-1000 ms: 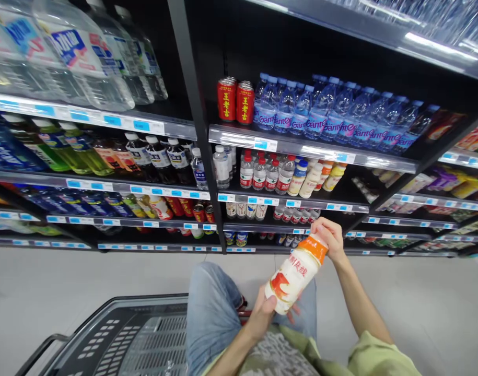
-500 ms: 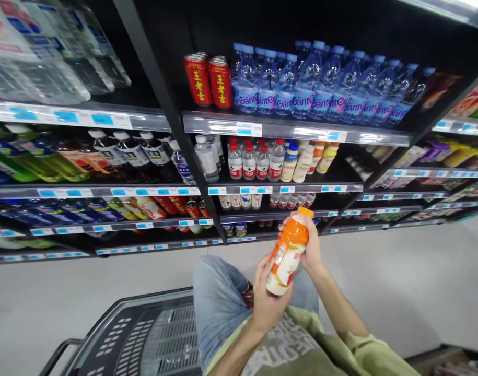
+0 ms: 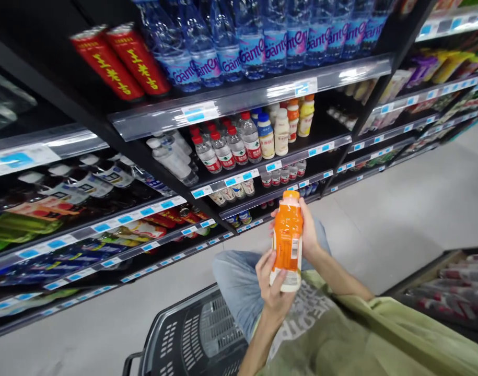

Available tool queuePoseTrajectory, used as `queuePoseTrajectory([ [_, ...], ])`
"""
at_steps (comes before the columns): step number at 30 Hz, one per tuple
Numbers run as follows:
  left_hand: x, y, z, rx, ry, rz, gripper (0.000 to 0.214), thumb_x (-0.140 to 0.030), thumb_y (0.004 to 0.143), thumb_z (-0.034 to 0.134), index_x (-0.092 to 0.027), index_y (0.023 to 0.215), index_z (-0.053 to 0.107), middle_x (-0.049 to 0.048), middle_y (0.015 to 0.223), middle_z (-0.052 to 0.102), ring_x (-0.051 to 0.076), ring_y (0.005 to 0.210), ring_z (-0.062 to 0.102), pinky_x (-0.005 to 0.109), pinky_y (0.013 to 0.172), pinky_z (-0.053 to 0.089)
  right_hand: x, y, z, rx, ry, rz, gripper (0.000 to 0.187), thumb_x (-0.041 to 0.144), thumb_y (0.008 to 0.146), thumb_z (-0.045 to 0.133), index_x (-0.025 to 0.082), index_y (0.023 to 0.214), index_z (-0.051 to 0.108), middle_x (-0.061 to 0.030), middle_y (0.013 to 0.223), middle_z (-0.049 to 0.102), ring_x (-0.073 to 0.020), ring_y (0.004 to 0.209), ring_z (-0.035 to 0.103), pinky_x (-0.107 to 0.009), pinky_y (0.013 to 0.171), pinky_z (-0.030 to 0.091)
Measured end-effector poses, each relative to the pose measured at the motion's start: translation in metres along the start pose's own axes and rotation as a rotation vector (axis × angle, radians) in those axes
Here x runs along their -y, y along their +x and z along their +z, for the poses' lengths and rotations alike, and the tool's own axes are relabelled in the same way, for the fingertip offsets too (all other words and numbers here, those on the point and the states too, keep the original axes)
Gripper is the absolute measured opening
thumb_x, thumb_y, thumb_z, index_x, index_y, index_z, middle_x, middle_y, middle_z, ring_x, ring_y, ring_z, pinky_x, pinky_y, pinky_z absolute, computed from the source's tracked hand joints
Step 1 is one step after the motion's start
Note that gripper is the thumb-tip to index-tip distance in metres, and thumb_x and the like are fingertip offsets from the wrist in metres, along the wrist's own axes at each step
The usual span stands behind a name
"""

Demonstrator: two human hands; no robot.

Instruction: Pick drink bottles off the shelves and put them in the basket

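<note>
An orange-and-cream drink bottle (image 3: 287, 241) stands upright in front of my chest, its orange back label with a barcode turned toward me. My left hand (image 3: 271, 288) grips its lower part from below and from the left. My right hand (image 3: 309, 234) wraps around the upper part from behind, fingers partly hidden by the bottle. Both hands are closed on it, above my bent knee in jeans (image 3: 239, 277).
A black shopping basket (image 3: 187, 339) sits low on the floor to the left. Dark shelves (image 3: 239, 99) hold water bottles (image 3: 223, 57), red cans (image 3: 121, 62) and small milk-drink bottles (image 3: 281, 130). Grey floor (image 3: 411, 203) stretches right; a low display (image 3: 454, 287) stands at far right.
The bottle has been turned from tilted to upright, its orange back label now facing me. The view has swung right and tilted, so the shelves slant.
</note>
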State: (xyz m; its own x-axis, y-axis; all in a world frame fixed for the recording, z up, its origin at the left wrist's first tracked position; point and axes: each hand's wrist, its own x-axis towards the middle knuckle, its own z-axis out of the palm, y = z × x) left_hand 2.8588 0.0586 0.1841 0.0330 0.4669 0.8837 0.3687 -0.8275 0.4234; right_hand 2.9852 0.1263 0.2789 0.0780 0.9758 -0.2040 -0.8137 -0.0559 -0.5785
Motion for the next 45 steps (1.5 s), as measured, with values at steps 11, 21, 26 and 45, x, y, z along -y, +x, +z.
queuePoseTrajectory([
  [11,0.005,-0.006,-0.003,0.079,0.01,0.072,0.06,-0.006,0.075,0.087,-0.031,0.124,0.065,0.0086,0.153,0.059,0.033,0.136,0.061,0.055,0.106,0.055,-0.001,0.004,-0.004,0.019,-0.036,0.098,0.048,0.063,0.086,0.074,0.021,0.109,0.067,-0.0054,0.092,0.081,-0.0219,0.067,0.076,-0.034,0.054,0.066],
  [21,0.003,0.0,0.002,0.086,-0.09,-0.2,0.075,-0.017,0.078,0.088,-0.031,0.141,0.049,0.0119,0.148,0.058,0.031,0.137,0.06,0.053,0.11,0.054,-0.009,0.005,-0.011,-0.119,-0.048,-0.031,0.044,0.049,0.076,0.083,0.022,0.106,0.065,-0.0018,0.085,0.078,-0.0205,0.064,0.073,-0.033,0.055,0.065],
  [26,-0.009,0.0,0.007,0.069,-0.293,-0.584,0.08,-0.043,0.083,0.086,-0.021,0.148,0.045,0.0201,0.148,0.057,0.034,0.139,0.061,0.049,0.113,0.054,-0.012,0.009,-0.015,-0.159,-0.016,-0.074,0.043,0.051,0.075,0.082,0.023,0.103,0.063,-0.0016,0.086,0.078,-0.02,0.06,0.072,-0.033,0.052,0.063],
  [45,-0.014,0.002,0.003,0.014,-0.246,-0.591,0.07,-0.037,0.084,0.083,-0.024,0.141,0.045,0.017,0.144,0.057,0.033,0.136,0.061,0.051,0.11,0.055,-0.012,0.004,-0.014,-0.109,-0.027,-0.077,0.046,0.046,0.074,0.078,0.025,0.113,0.064,0.0003,0.085,0.076,-0.0214,0.066,0.072,-0.034,0.056,0.063],
])
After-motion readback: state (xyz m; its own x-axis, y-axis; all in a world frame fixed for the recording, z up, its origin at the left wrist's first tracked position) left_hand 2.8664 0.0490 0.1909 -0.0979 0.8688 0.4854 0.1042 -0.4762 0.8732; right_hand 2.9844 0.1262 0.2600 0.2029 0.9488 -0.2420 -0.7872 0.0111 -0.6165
